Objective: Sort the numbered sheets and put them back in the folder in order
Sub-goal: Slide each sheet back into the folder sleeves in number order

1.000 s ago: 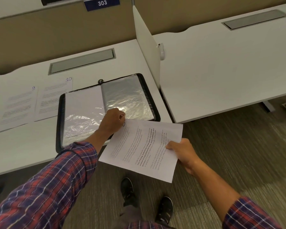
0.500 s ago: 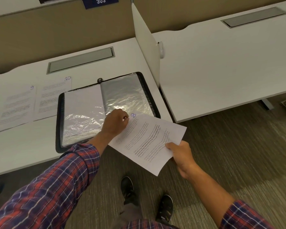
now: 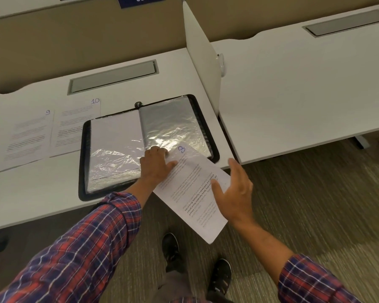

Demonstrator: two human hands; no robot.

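Our left hand [image 3: 157, 165] pinches sheet 8 [image 3: 193, 193] by its top corner at the open folder's [image 3: 82, 154] near right edge; our right hand [image 3: 234, 193] hovers spread over the sheet. Sheet 9 [image 3: 24, 138] and sheet 10 [image 3: 74, 127] lie left of the folder, so we judge three sheets unfiled

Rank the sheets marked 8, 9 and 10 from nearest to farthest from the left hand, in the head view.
1. Sheet marked 8: pinched by the left hand, hanging off the desk.
2. Sheet marked 10: flat, just left of the folder.
3. Sheet marked 9: farthest left.
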